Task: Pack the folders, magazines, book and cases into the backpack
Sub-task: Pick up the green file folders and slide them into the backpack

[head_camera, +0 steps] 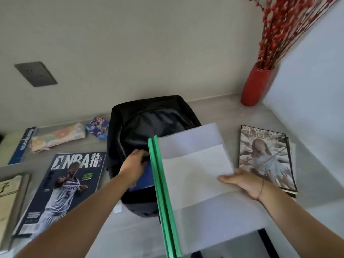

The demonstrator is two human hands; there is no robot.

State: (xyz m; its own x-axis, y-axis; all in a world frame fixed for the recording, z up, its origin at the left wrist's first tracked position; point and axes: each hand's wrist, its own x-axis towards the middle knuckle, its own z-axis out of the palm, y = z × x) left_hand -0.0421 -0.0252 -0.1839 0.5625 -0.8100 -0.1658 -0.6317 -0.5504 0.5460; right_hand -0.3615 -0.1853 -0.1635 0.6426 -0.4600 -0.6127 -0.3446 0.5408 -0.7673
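A black backpack [149, 116] lies open in the middle of the grey table. My left hand [135, 163] grips the near edge of its opening; something blue [144, 178] shows just below the hand. My right hand [242, 182] holds clear folders with green spines [193, 175] and white paper inside, tilted over the backpack's right side. An NBA magazine [61, 190] lies left of the backpack. Behind it are a blue book [23, 144], a pastel pencil case [57, 136] and a small colourful case [97, 127]. A magazine stack [266, 157] lies to the right.
A red vase [256, 84] with red branches stands in the back right corner. A white wall [307, 90] borders the table on the right. A grey wall socket [35, 73] is at the left. A framed picture [9, 198] lies at the far left edge.
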